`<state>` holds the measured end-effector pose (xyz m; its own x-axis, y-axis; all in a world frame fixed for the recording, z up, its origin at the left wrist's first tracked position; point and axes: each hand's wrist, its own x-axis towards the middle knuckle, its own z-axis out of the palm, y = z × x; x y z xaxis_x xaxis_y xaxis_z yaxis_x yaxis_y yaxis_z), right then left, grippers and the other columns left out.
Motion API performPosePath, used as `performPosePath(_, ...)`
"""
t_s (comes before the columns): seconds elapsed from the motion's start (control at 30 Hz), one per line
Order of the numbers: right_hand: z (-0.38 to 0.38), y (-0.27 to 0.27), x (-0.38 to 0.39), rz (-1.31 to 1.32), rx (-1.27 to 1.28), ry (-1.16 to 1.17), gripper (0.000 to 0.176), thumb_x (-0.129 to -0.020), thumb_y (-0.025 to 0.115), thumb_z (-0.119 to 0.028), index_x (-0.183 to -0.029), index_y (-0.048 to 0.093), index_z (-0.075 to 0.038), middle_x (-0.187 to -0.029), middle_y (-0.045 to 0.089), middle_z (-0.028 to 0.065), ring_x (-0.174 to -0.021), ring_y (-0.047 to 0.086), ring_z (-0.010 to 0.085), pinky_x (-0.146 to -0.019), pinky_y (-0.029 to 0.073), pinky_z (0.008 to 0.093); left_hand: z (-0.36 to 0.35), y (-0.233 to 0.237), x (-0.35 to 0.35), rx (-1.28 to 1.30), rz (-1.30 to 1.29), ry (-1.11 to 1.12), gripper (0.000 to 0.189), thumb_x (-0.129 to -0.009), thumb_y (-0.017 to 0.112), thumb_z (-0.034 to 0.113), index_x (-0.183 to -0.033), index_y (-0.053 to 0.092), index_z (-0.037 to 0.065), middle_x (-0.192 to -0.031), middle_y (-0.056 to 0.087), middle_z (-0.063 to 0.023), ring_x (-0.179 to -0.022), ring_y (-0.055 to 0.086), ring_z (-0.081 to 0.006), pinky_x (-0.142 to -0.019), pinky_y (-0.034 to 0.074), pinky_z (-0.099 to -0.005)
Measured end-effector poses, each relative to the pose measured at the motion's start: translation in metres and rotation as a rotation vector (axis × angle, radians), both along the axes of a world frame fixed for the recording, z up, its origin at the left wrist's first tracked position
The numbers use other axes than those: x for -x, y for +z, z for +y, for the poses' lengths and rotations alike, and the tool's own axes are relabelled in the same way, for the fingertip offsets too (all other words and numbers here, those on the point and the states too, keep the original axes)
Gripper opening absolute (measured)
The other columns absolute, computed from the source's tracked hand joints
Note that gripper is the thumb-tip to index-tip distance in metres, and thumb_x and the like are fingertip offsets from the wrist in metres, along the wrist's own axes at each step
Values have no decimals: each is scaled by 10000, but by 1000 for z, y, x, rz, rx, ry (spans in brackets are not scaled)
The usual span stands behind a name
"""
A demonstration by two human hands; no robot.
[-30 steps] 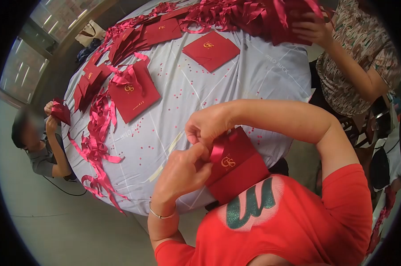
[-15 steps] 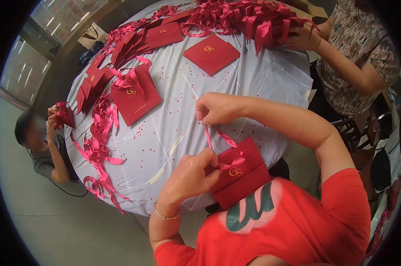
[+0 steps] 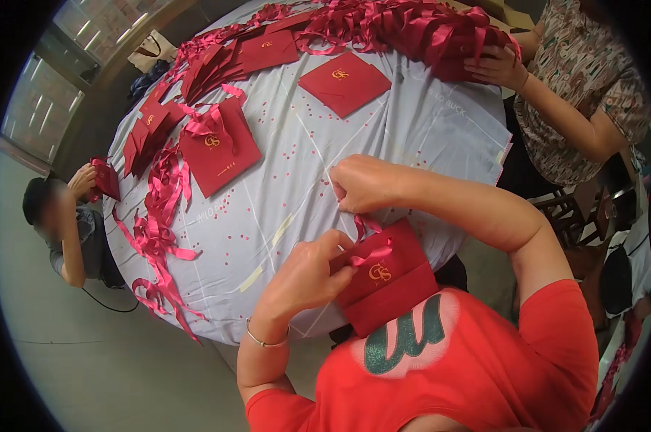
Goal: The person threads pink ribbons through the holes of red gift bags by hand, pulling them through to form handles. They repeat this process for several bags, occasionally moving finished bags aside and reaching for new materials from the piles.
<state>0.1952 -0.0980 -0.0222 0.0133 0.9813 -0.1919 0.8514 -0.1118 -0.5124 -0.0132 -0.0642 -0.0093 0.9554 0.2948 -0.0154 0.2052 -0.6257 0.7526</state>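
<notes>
Looking down from the head camera: holding one red bag over the near edge of the table. Pinching its top corner with the left hand, fingers clamped on the paper. Gripping one ribbon in the right hand, fist closed on its end, just inside the table's near edge.

Judging the bag light, stiff and easily creased, so best taking it by the rim. Judging the ribbon soft and slippery, needing a tight pinch.

Counting two single bags toward the table's middle: a flat bag and a ribboned bag. Counting also a bag stack at its left edge, a ribbon heap along its far edge, and two other people beside the table.
</notes>
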Motion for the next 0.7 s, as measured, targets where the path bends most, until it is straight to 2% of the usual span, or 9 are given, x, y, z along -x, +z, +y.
performPosePath(0.07,0,0,1,-44,-16,0,103,-662,640,-23,-752,679,9,-774,672,220,-795,660,391,-708,516,447,0,3,-2,44,65,-10,283,-760,724,115,-977,579,7,-785,675,-210,-760,658,-403,-654,509,-435)
performPosePath(0.1,0,0,3,-38,-13,-2,103,-662,640,-23,-752,679,9,-774,672,220,-795,660,391,-708,516,447,-1,5,-2,47,71,-12,283,-760,724,115,-977,579,7,-785,675,-210,-760,658,-403,-654,509,-435)
performPosePath(0.27,-2,2,7,-66,-59,-33,166,-620,598,9,-754,697,11,-754,663,238,-804,657,405,-721,523,444,-7,8,-6,65,38,36,328,-734,800,192,-957,641,11,-778,690,-168,-715,678,-314,-646,516,-394)
performPosePath(0.4,-4,3,2,-12,-128,-17,180,-624,614,-6,-778,703,21,-742,671,223,-742,678,364,-696,535,425,-7,7,-6,-65,-33,0,296,-742,793,176,-939,660,-2,-801,689,-175,-702,672,-306,-642,521,-370)
performPosePath(0.47,-4,12,-4,362,80,-93,140,-707,655,-39,-819,697,36,-699,675,165,-663,685,257,-623,536,372,-7,8,-6,-71,-57,-30,309,-749,782,158,-981,668,-12,-829,689,-182,-715,679,-289,-646,526,-347)
performPosePath(0.5,-3,9,-7,366,77,-94,140,-707,655,-39,-819,697,36,-699,675,165,-663,685,257,-623,536,372,-6,7,-6,-73,-54,-31,309,-749,782,158,-981,668,-12,-829,689,-182,-715,679,-289,-646,526,-347)
performPosePath(0.57,0,-5,-11,762,110,-149,158,-809,667,-101,-857,684,48,-664,657,109,-624,660,163,-564,516,310,-3,0,-6,112,-15,14,331,-754,771,141,-1033,674,-8,-809,694,-172,-710,690,-260,-654,530,-331)
performPosePath(0.7,5,-15,-14,699,93,-127,180,-874,639,-125,-887,677,50,-648,644,88,-628,660,146,-552,504,283,1,-7,-5,108,22,20,332,-764,757,121,-1058,672,-6,-786,698,-162,-702,697,-234,-668,534,-315)
